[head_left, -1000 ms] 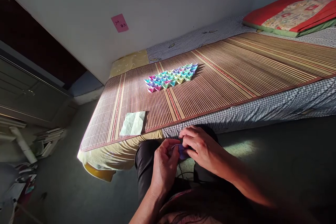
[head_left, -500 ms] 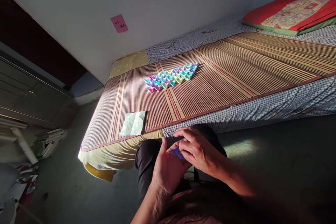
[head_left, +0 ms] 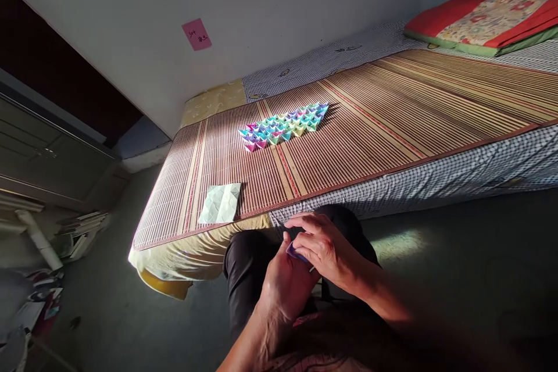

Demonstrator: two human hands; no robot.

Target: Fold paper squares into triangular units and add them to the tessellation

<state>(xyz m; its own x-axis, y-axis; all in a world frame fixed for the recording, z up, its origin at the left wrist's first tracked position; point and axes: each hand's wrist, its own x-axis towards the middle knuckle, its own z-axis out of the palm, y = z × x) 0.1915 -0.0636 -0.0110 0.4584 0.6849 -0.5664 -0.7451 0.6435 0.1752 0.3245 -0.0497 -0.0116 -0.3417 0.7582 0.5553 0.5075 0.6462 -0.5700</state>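
Over my lap, my left hand (head_left: 285, 282) and my right hand (head_left: 325, 247) are closed together on a small purple piece of folded paper (head_left: 293, 252). Only a sliver of the paper shows between the fingers. On the bamboo mat (head_left: 370, 128) ahead lie several small folded paper boats (head_left: 283, 127) in pink, blue, green and purple, set out in rows. A stack of pale green paper squares (head_left: 221, 203) rests near the mat's front edge, left of my hands.
The mat covers a bed with a checked sheet (head_left: 457, 177). Folded red and patterned bedding (head_left: 483, 20) sits at the far right. A pink note (head_left: 196, 34) is stuck on the wall. Books and clutter (head_left: 78, 232) lie on the floor at left.
My hands have shifted slightly; the left hand has turned so its back faces me, and the right hand's fingers have pressed down onto the purple paper.
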